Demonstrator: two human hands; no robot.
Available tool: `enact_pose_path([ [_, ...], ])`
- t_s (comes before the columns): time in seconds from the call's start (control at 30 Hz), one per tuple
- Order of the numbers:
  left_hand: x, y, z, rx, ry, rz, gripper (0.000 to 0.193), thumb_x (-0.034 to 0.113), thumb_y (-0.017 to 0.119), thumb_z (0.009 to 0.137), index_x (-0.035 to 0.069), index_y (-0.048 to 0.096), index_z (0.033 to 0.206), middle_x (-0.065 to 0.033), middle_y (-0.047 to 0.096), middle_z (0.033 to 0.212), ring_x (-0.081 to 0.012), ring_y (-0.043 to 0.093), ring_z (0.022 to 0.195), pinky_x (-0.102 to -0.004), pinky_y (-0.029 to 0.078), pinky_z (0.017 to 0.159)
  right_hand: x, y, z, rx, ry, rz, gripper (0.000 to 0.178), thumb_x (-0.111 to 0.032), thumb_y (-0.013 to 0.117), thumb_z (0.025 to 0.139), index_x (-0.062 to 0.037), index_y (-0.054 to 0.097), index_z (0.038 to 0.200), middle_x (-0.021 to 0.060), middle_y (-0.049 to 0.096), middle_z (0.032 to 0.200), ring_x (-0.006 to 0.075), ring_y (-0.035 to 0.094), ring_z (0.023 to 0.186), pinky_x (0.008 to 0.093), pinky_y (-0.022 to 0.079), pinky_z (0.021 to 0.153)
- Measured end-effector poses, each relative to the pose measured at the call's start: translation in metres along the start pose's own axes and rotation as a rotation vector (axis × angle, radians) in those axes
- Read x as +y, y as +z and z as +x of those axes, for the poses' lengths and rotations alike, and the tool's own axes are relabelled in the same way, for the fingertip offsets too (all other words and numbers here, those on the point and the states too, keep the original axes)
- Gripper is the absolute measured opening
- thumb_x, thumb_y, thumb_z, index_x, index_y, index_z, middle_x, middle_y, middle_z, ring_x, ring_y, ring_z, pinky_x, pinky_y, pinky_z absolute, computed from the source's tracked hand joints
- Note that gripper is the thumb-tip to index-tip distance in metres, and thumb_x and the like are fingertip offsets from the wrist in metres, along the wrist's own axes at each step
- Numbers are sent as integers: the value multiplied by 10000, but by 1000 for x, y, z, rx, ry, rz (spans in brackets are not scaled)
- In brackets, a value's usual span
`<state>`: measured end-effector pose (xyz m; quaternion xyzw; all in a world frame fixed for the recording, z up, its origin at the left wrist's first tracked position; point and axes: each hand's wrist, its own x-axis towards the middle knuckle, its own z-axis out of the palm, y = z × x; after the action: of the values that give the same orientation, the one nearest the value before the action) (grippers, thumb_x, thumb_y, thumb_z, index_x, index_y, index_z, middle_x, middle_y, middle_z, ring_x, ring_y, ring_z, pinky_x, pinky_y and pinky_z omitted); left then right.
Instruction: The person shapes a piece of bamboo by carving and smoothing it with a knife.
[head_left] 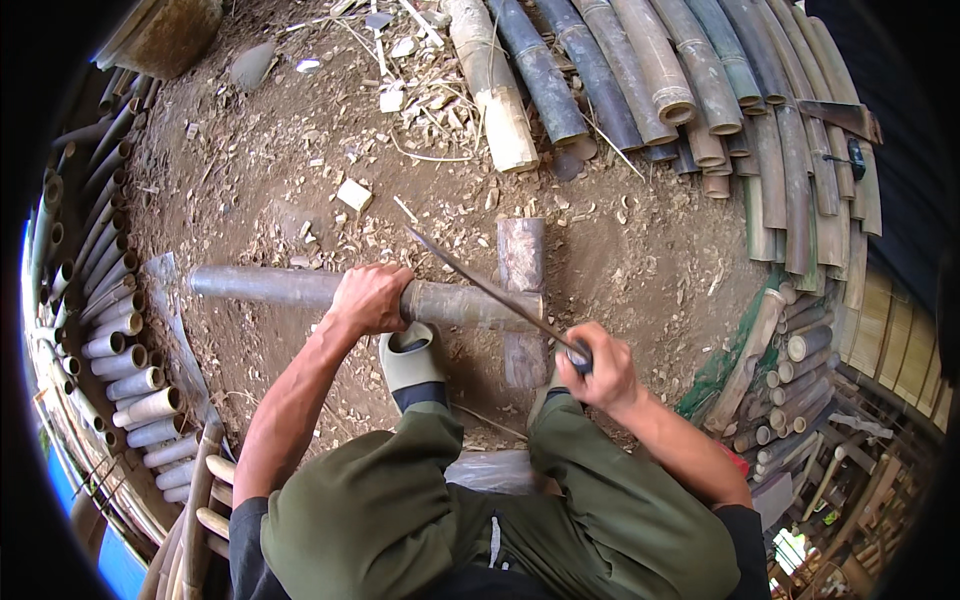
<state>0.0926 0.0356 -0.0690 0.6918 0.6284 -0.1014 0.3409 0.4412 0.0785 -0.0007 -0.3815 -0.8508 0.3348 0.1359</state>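
A thick bamboo pole (265,285) lies crosswise before my feet, its right end resting over a short log (522,252) on the dirt. My left hand (372,298) is closed over the pole near its middle, just left of a node. In my right hand (602,368) is the dark handle of a long-bladed machete (470,275). Its blade slants up and to the left, passing above the pole's right part; whether it touches the bamboo I cannot tell. My left shoe (408,362) stands close below the pole.
Bamboo poles (690,60) lie in rows at the far right, with a saw (842,118) on them. Cut bamboo pieces are stacked along the left (150,405) and right (805,345). Wood chips (430,100) and a pale block (354,195) litter the dirt floor. A bucket-like container (165,35) stands far left.
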Motion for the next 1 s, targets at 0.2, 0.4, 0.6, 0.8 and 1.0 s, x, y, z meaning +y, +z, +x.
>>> enact_pose_path([
  [0.2,-8,22,-7,189,45,50,450,267,799,595,109,609,972,-99,663,915,-309,664,921,-454,530,807,14,-9,11,-180,262,12,327,-270,660,929,-10,530,1078,240,674,863,415,693,743,456,553,602],
  [0.4,3,32,-9,371,42,154,564,301,853,585,131,612,1065,-57,635,957,-262,625,932,-416,480,835,20,3,-5,20,-4,-107,283,-220,678,922,5,558,1046,200,665,820,333,697,648,448,552,554],
  [0.6,2,43,-19,521,80,128,401,201,719,668,106,602,1039,-63,631,921,-259,625,922,-425,473,879,-13,-13,12,-91,172,78,331,-248,664,934,24,540,1076,216,660,803,327,707,682,409,553,578],
  [0.8,10,48,-13,670,94,223,323,175,621,776,99,608,1090,-51,640,987,-226,617,958,-407,448,912,39,5,-4,-241,205,-229,311,-233,653,931,16,523,1063,190,659,774,341,696,640,426,563,538],
  [1.0,9,56,-20,729,74,260,319,176,593,805,88,599,1112,-49,638,1030,-221,607,996,-411,429,943,-18,-14,19,76,-8,123,341,-271,662,941,11,535,1082,208,670,823,335,705,660,395,570,540],
])
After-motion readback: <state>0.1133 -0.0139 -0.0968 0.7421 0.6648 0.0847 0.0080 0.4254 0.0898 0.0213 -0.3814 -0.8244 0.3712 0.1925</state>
